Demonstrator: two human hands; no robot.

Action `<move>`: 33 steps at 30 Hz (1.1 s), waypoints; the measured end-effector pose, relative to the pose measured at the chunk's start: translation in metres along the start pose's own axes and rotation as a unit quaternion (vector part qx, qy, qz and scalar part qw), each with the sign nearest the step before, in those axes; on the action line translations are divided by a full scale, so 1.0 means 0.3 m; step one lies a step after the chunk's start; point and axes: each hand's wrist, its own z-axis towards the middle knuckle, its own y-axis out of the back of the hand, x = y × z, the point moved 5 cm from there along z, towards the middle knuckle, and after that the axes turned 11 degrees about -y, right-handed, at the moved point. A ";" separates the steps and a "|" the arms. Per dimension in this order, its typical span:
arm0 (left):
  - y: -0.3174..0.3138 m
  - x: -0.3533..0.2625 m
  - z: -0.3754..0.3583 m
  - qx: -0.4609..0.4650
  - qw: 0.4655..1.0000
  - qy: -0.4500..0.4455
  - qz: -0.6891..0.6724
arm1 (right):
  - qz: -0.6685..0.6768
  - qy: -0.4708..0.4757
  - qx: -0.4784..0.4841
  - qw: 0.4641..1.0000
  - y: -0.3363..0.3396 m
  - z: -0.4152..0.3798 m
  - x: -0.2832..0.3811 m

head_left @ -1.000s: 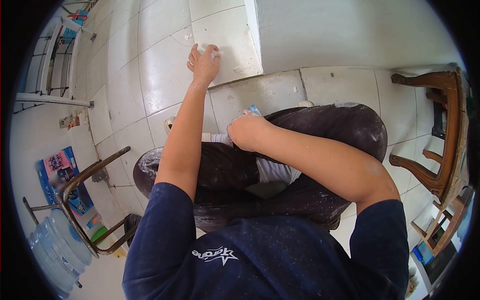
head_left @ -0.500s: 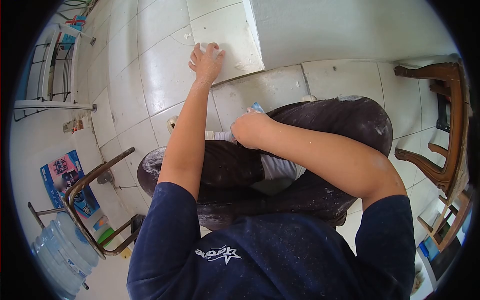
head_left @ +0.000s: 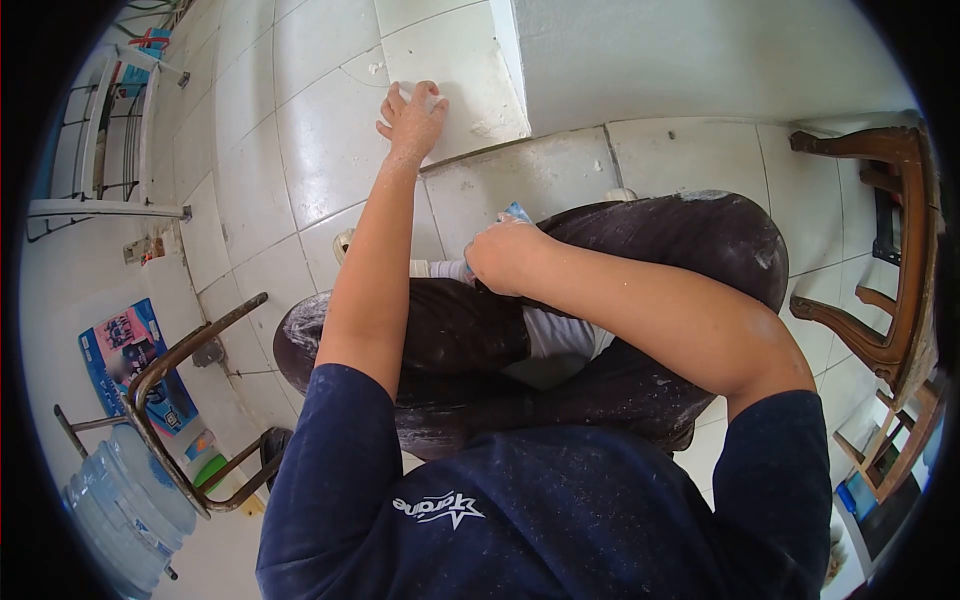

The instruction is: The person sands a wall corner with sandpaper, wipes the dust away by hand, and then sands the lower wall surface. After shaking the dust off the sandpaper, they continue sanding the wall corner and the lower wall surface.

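My left hand (head_left: pixel 412 118) is on the pale tiled floor (head_left: pixel 330 130), its fingers bent round something white (head_left: pixel 428 98) too small to make out. White crumbs (head_left: pixel 376 68) lie on the tile just beyond it. My right hand (head_left: pixel 500 255) is closed near my knees, and a blue and white packet (head_left: pixel 518 212) sticks out past its knuckles. The rest of that packet is hidden by the hand. White powder marks my dark trousers (head_left: pixel 735 225).
At the right stands a carved wooden chair (head_left: pixel 905 250). The left side has a white metal rack (head_left: pixel 100 205), a metal-framed chair (head_left: pixel 150 390), a large water bottle (head_left: pixel 135 500) and a blue and pink box (head_left: pixel 140 365). A white wall block (head_left: pixel 650 65) rises ahead.
My left hand has shifted very slightly, its fingers a little more bent. The right hand is nearly still, with the blue packet showing at a slightly different angle.
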 end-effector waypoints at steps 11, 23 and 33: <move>0.005 0.006 0.007 0.013 1.000 0.005 -0.004 | -0.018 0.014 -0.031 0.999 -0.009 -0.001 0.001; 0.072 -0.028 -0.005 -0.112 0.984 -0.120 0.075 | -0.001 0.001 -0.018 1.000 -0.005 -0.001 -0.004; 0.076 -0.068 -0.023 -0.125 0.970 -0.150 0.146 | -0.009 -0.001 0.004 1.000 0.003 -0.003 0.000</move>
